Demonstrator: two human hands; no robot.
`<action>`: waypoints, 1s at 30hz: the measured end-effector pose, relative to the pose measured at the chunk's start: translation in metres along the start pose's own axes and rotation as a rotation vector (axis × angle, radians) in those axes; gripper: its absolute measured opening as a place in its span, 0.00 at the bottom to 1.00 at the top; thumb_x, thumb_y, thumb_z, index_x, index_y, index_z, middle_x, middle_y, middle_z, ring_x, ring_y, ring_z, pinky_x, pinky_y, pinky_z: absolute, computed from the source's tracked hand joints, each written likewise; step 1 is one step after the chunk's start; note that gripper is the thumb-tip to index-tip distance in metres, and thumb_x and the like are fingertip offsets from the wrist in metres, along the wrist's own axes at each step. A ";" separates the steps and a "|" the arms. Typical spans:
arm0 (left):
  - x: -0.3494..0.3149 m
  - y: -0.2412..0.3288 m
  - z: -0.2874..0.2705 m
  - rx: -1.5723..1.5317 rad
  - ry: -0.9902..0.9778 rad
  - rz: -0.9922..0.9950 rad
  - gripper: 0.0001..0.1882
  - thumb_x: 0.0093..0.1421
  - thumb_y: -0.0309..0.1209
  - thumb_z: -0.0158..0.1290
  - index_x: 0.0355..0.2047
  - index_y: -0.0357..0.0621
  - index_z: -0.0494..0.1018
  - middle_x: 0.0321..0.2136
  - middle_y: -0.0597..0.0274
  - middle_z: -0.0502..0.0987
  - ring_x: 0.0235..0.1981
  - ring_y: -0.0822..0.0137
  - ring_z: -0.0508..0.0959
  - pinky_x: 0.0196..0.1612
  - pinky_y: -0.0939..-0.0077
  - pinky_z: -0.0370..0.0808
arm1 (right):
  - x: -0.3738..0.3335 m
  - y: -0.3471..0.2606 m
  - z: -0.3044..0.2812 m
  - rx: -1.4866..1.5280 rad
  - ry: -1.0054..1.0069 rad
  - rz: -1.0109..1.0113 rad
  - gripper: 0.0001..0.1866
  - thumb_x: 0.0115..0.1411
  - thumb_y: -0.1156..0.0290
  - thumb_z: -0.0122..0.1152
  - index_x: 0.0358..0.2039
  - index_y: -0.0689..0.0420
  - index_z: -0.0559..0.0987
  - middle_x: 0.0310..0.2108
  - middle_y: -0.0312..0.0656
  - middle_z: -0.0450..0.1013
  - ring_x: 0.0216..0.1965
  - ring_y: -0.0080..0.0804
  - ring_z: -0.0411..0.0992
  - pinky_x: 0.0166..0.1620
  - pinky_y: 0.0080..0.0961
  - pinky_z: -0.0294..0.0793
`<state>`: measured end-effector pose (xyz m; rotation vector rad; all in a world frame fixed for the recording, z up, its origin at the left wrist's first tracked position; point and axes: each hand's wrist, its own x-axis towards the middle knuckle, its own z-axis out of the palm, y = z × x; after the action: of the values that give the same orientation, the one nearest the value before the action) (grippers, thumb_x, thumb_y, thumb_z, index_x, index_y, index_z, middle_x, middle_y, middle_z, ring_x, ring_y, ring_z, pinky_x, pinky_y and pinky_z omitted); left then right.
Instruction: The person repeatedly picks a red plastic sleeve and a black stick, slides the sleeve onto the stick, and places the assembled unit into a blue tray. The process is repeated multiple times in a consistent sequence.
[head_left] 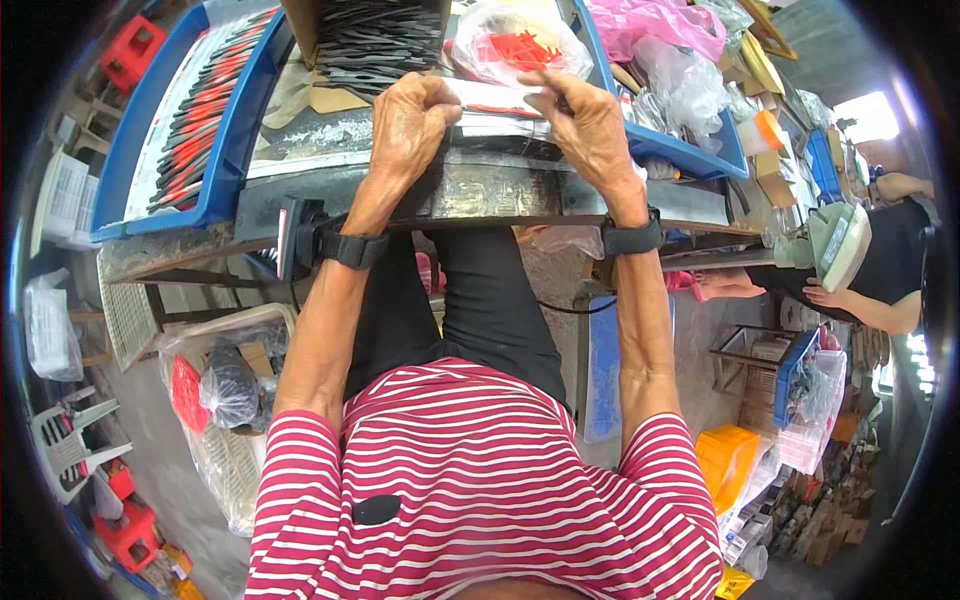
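Observation:
A narrow white strip (488, 94) with some red along its lower edge stretches between my hands above the workbench; I cannot tell if it is card or a thin sleeve. My left hand (408, 128) pinches its left end between thumb and fingertips. At the right end, the thumb and curled fingers of my right hand (588, 128) close on it. More white pieces (500, 124) lie just beneath the strip. Behind it sits a clear plastic bag (572, 58) with small red parts (515, 48). A cardboard box (302, 28) beyond my left hand holds many slim black parts (375, 50).
A blue tray (228, 165) on the left holds rows of red-and-black slim pieces. Another blue tray (690, 150) with plastic bags stands right. The bench's front edge (480, 190) runs before me. At far right is another person (890, 260), near a pale green-white device (838, 245).

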<state>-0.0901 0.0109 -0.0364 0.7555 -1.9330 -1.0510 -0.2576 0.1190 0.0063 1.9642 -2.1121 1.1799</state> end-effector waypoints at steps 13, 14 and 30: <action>-0.001 -0.011 0.005 0.157 0.051 0.188 0.04 0.46 0.21 0.58 0.25 0.36 0.77 0.26 0.62 0.74 0.29 0.69 0.75 0.35 0.76 0.72 | 0.026 -0.029 0.034 0.490 0.067 0.057 0.08 0.57 0.75 0.53 0.36 0.61 0.76 0.29 0.36 0.71 0.32 0.23 0.70 0.38 0.20 0.70; -0.001 -0.012 0.005 0.126 0.045 0.163 0.04 0.45 0.22 0.56 0.24 0.38 0.76 0.26 0.61 0.74 0.30 0.64 0.75 0.35 0.72 0.71 | 0.026 -0.029 0.037 0.495 0.062 0.065 0.08 0.58 0.74 0.53 0.37 0.61 0.76 0.29 0.36 0.71 0.32 0.23 0.70 0.38 0.20 0.69; 0.000 -0.012 0.007 0.094 0.050 0.173 0.03 0.45 0.23 0.53 0.22 0.40 0.76 0.25 0.58 0.73 0.32 0.56 0.74 0.36 0.64 0.71 | 0.021 -0.043 0.024 0.063 0.324 -0.202 0.08 0.60 0.68 0.59 0.35 0.59 0.74 0.19 0.41 0.72 0.21 0.23 0.70 0.25 0.22 0.66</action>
<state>-0.0943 0.0076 -0.0488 0.6471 -1.9769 -0.8340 -0.2139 0.0918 0.0212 1.8083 -1.6984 1.4239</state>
